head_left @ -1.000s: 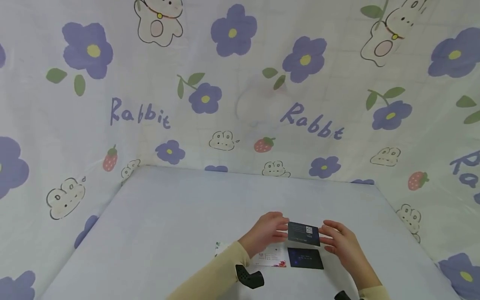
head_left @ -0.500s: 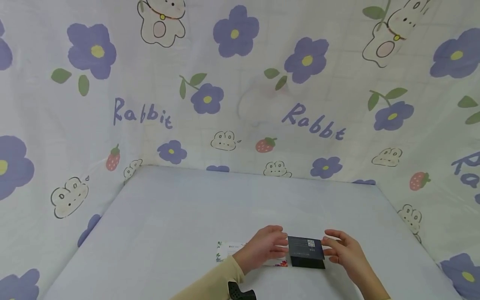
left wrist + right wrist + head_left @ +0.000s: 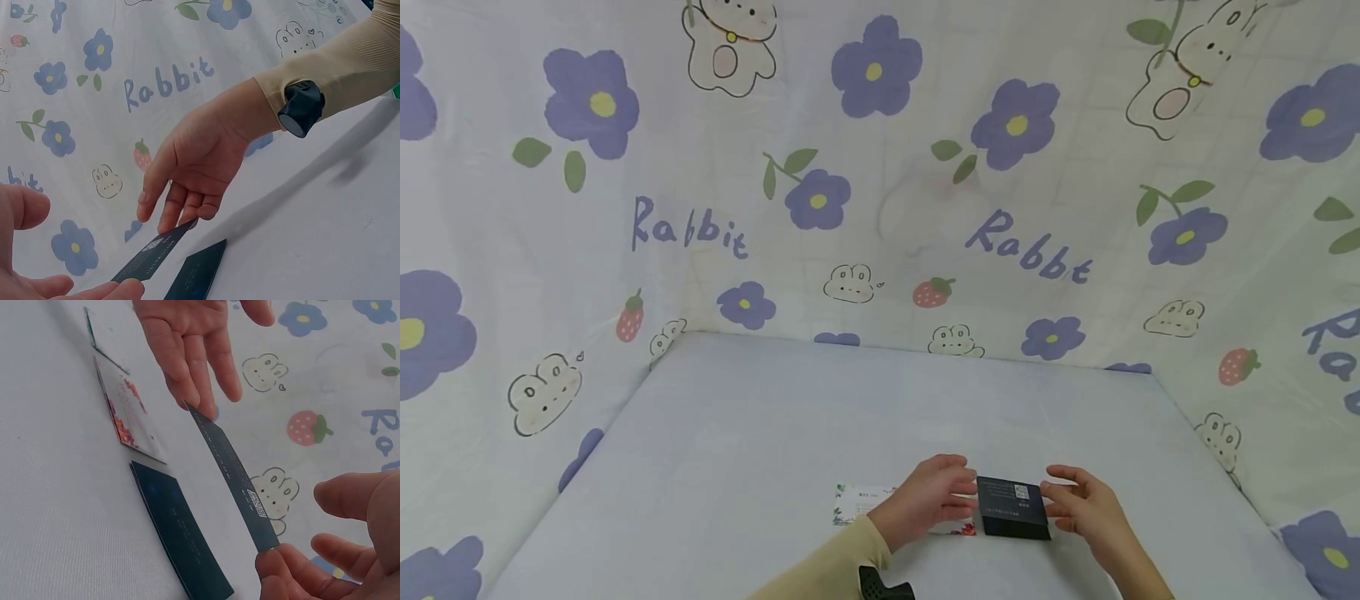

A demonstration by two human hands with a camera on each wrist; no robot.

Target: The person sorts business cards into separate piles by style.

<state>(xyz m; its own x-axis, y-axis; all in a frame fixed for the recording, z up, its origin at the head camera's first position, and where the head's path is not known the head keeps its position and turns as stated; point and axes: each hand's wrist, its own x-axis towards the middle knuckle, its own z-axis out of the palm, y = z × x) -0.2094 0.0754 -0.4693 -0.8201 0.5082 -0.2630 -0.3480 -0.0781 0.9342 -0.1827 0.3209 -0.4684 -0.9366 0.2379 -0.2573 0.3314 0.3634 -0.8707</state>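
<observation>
A dark business card [image 3: 1009, 497] spans the gap between my two hands, slightly raised and tilted. The fingertips of my left hand [image 3: 925, 500] touch one short edge, and those of my right hand [image 3: 1090, 510] touch the other. Both thumbs stand away from the card, as the right wrist view shows. Below it, a small stack of dark business cards [image 3: 181, 531] lies on the table, mostly hidden in the head view. Next to that stack lies a white card with red flowers [image 3: 128, 409], partly covered by my left hand in the head view.
Farther left on the white table [image 3: 737, 433] lies another white card with green leaves [image 3: 850, 502]. A cloth printed with flowers and rabbits [image 3: 880, 208] hangs at the back and sides. The table's back edge meets this cloth.
Both hands have come down and toward me with the dark card, most of it in the first half second. The card now overlaps the dark stack in the head view.
</observation>
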